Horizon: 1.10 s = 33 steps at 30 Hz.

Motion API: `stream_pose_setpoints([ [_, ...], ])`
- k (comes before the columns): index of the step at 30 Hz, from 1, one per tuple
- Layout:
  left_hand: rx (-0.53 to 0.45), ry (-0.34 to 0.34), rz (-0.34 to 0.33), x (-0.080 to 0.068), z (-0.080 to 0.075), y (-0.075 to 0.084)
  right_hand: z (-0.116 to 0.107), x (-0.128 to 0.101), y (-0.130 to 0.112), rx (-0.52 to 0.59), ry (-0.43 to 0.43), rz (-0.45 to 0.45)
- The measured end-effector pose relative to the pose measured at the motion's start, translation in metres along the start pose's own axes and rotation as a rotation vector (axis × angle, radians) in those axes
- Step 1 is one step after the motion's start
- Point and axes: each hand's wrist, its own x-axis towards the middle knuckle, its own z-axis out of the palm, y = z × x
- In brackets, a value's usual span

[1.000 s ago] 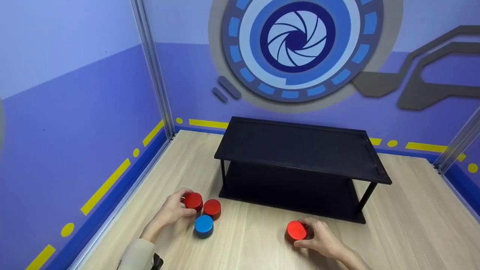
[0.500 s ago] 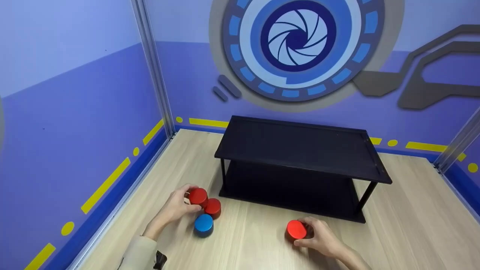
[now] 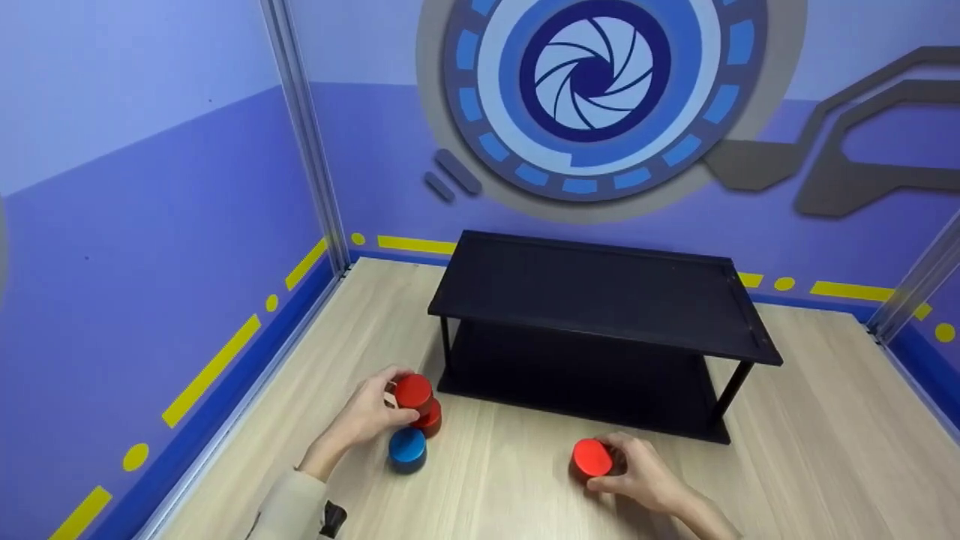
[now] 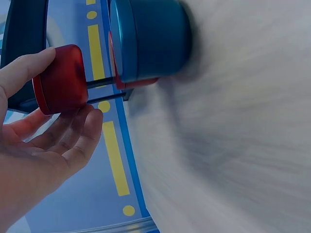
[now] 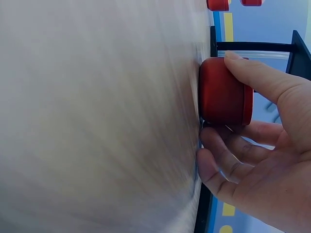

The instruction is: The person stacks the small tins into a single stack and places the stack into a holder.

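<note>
My left hand [image 3: 369, 411] holds a small round red tin [image 3: 413, 391] between thumb and fingers. In the left wrist view this held tin [image 4: 63, 80] is raised off the table. From the head view it overlaps a second red tin [image 3: 431, 425] standing on the table. A blue tin [image 3: 407, 450] of the same shape stands just in front of that one. Over on the right, my right hand [image 3: 643, 474] grips another red tin [image 3: 592, 459] by its sides. The right wrist view shows this tin [image 5: 223, 92] upright with its base on the tabletop.
A black two-tier shelf [image 3: 600, 296] stands behind the tins on the wooden table [image 3: 495, 487]. Its thin corner posts leave the front between the tiers open. Blue and purple wall panels [image 3: 187, 210] close off the back and sides.
My left hand has lifted its red tin and carried it to the right, from beside the second red tin to above it. The right hand and its tin have stayed put.
</note>
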Motion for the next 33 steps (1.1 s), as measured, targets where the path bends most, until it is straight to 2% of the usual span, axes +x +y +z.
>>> stream_pose_setpoints([
  [8, 0.032, -0.019, 0.002, 0.002, 0.009, 0.006, 0.001, 0.0, 0.001, 0.004, -0.002, 0.003],
  [25, 0.066, -0.04, 0.052, 0.004, 0.022, 0.018, 0.001, -0.001, 0.001, -0.002, 0.004, -0.016],
  [33, 0.039, -0.062, 0.087, 0.006, 0.027, 0.026, 0.001, 0.0, 0.0, 0.006, 0.002, -0.005],
])
